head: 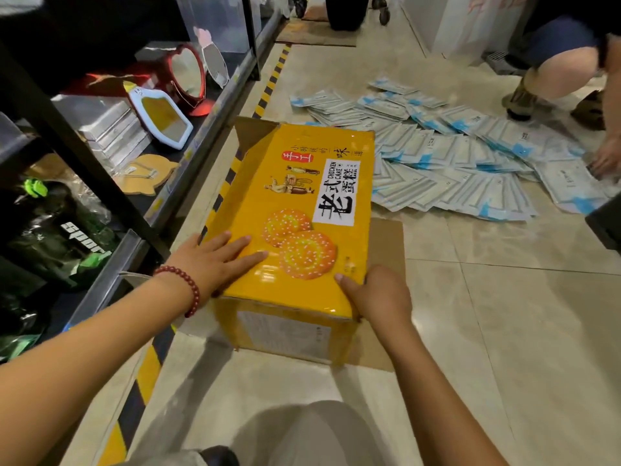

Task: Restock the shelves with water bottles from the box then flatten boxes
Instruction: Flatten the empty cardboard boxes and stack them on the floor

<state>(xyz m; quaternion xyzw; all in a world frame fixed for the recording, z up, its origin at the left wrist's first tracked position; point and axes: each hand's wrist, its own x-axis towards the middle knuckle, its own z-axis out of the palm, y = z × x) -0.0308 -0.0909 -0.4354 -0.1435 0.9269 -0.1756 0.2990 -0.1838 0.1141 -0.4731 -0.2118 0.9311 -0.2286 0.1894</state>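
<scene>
A yellow cardboard box [295, 210] printed with cakes and "CHICKEN CAKE" lies on the tiled floor beside the shelf unit, with brown flaps open at its far end and right side. My left hand [215, 260] rests flat on the box's top near its left edge, fingers straight. At the near right corner, my right hand [376, 294] grips the box, thumb on top and fingers curled over the side. No water bottles are in view.
Black shelves [141, 183] on the left hold mirrors, silver boxes and dark sport bags. Yellow-black tape [268, 85] runs along the floor. Several blue-white packets [470, 163] are spread on the floor to the right, where another person [571, 79] crouches and touches them.
</scene>
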